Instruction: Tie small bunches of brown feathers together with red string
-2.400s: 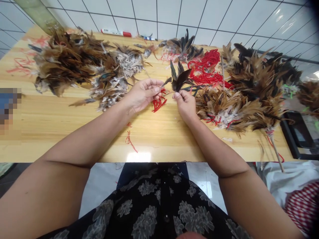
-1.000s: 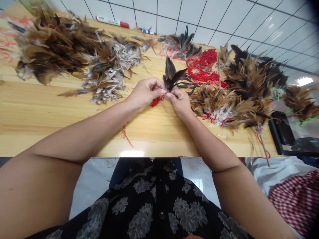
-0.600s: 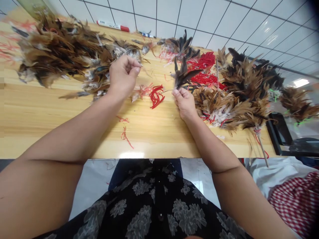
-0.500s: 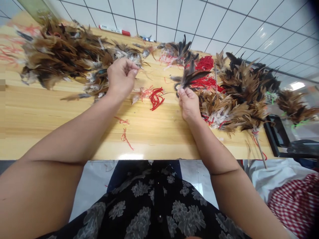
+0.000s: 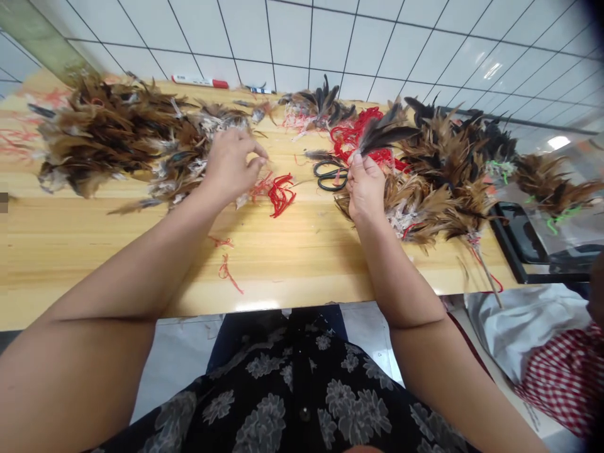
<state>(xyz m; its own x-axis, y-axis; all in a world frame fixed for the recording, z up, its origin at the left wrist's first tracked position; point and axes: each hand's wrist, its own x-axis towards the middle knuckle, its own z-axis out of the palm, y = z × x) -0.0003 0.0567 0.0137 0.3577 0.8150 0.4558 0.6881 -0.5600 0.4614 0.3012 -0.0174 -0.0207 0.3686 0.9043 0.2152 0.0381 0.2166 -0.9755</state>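
One bare right hand (image 5: 367, 185) pinches dark feathers (image 5: 385, 133) by their base, tips pointing up and right, above a wooden table (image 5: 292, 264), just beside black scissor handles (image 5: 326, 177); the left hand (image 5: 233, 162), thumb and forefinger slightly parted, is near short red cords (image 5: 282, 196).

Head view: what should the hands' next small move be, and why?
Probably the left hand should pick from the brown feather pile: it looks open in front of that pile's edge, with nothing clearly held, while the right hand pinches dark feathers.
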